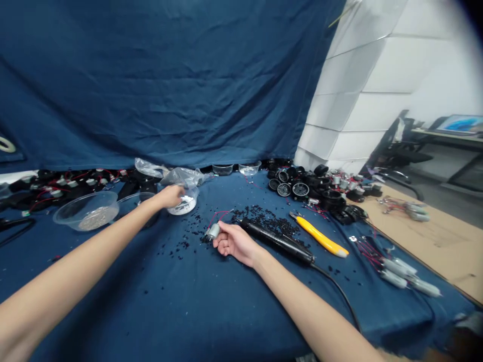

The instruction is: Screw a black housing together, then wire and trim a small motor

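The right hand (234,244) rests on the blue cloth (158,301) with its fingers curled, pinching a small silver motor (213,231) between thumb and fingertips. The motor sticks out to the left of the grip, and thin red wires (219,215) loop up and away from it. Just beyond the grip lies a scatter of small black bits (264,218). Right of the hand, close against the wrist, lies a black rod-shaped tool (277,241) with a cable (339,291) trailing toward the near edge. Further right of the grip lies a yellow knife (320,236).

The left hand (169,196) reaches well to the left of the motor and farther out, with its fingers bent down into a small white bowl (184,205); whether they pinch anything inside I cannot tell. Crumpled clear plastic bags (177,176) sit just behind that hand. Left of it stands a clear plastic bowl (85,211) with greyish contents.

Far right of both grips lie black wheels (298,188), and nearer, more silver motors with red wires (400,271) beside a sheet of cardboard (433,236).
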Available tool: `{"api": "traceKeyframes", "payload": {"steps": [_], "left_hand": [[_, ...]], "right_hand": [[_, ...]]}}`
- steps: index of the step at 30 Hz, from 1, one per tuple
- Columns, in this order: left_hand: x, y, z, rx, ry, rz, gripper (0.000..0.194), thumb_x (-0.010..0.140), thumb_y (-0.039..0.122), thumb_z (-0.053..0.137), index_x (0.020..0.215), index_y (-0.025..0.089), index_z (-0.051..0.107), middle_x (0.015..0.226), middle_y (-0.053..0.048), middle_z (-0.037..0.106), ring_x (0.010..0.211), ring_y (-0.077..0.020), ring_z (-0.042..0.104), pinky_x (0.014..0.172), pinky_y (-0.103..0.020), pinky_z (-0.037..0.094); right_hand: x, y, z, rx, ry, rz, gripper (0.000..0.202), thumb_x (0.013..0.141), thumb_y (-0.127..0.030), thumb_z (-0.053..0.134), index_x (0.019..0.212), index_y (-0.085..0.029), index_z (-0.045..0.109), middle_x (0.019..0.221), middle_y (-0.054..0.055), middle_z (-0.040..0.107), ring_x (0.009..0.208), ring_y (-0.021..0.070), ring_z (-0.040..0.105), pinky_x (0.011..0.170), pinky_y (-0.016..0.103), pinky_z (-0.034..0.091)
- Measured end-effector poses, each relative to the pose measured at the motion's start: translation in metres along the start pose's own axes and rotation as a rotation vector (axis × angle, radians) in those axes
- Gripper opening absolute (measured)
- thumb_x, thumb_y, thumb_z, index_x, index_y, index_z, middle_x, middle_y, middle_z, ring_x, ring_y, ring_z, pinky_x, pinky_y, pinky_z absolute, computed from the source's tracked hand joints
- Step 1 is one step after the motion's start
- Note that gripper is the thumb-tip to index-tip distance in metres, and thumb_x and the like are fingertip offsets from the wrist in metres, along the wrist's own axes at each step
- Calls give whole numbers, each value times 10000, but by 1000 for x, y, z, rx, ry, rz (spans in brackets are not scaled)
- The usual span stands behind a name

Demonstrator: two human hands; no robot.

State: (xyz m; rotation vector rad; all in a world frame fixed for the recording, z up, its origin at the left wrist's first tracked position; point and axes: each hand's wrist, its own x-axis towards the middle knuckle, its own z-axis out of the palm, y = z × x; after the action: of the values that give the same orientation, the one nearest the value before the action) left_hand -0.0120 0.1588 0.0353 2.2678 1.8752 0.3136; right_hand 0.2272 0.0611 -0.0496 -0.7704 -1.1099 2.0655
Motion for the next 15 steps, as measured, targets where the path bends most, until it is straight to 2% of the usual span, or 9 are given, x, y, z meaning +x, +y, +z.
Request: {"api": "traceKeyframes", "payload": {"steps": [3, 6, 11, 15], "left_hand": [[31, -10, 7, 122, -156, -32, 249, 932, 306, 617, 1106, 129, 617, 1096, -76, 644, 950, -217, 646, 823, -407, 562], [44, -7, 17, 224, -202, -27, 262, 932, 305, 616, 1129, 132, 608, 1122, -81, 634, 975, -225, 639, 835, -416, 558], [45, 0, 22, 261, -151, -37, 264, 931, 309, 617, 1133, 140, 608, 1129, -81, 632, 989, -228, 637, 842, -416, 554], [31, 8, 5, 200, -24, -53, 254, 930, 322, 619, 1102, 136, 620, 1094, -79, 648, 969, -221, 645, 842, -416, 551]], "right_hand": [[2, -2, 0, 18, -26, -3, 441, 854, -554, 591, 823, -113, 593, 660, 20, 661, 443, 59, 571, 430, 160, 435], [1, -5, 1, 7, -49, -13, 382, 791, -468, 707, 827, -100, 612, 666, 28, 673, 443, 51, 571, 436, 149, 445], [-1, -9, 2, 11, 2, -78, 330, 770, -419, 737, 832, -134, 582, 660, -12, 656, 454, 47, 578, 435, 141, 464], [-1, -12, -2, 16, 67, -123, 294, 780, -385, 733, 826, -140, 578, 643, -28, 634, 447, 37, 562, 425, 129, 442]]}}
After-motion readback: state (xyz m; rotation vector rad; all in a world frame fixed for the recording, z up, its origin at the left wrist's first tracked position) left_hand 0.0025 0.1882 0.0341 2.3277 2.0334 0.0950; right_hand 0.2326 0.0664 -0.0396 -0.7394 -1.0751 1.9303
